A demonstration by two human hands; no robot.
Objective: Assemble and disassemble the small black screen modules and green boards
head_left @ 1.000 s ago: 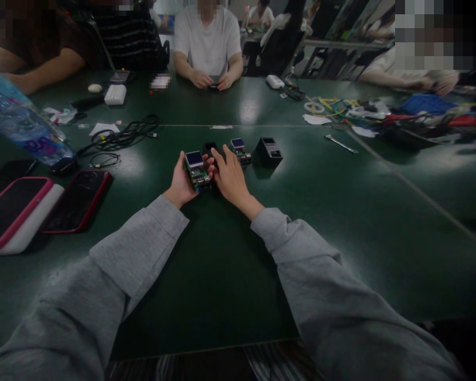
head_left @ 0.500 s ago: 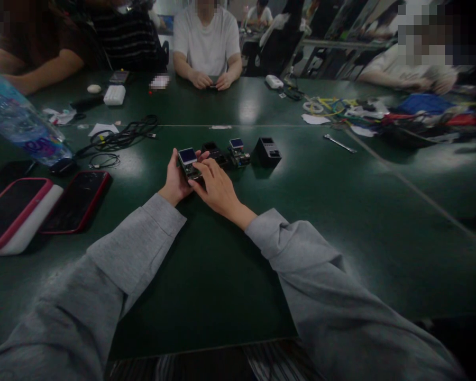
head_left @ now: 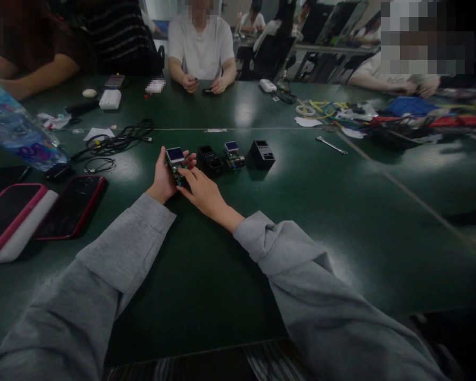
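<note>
My left hand (head_left: 162,177) holds a circuit board with a small screen (head_left: 175,154), tilted so that the screen faces me. The fingers of my right hand (head_left: 207,194) lie on the board's lower part, its thumb at the lower edge, hiding some of the components. Just beyond the hands a black plastic case (head_left: 210,160) rests on the table. Beside it is a second circuit board with a screen (head_left: 234,159), and a taller black case (head_left: 263,154) stands to the right of that.
On the left are two red-edged phones (head_left: 72,206), a tilted water bottle (head_left: 21,129) and black cables (head_left: 130,136). A wrench (head_left: 331,145) lies right of the cases on the green table (head_left: 341,211). Tangled wires (head_left: 329,108) lie farther right. Across sits a person in white (head_left: 201,47).
The view has shifted slightly, and my hands with the board now appear a little farther left, showing more of the black case. The person opposite has moved their hands apart.
</note>
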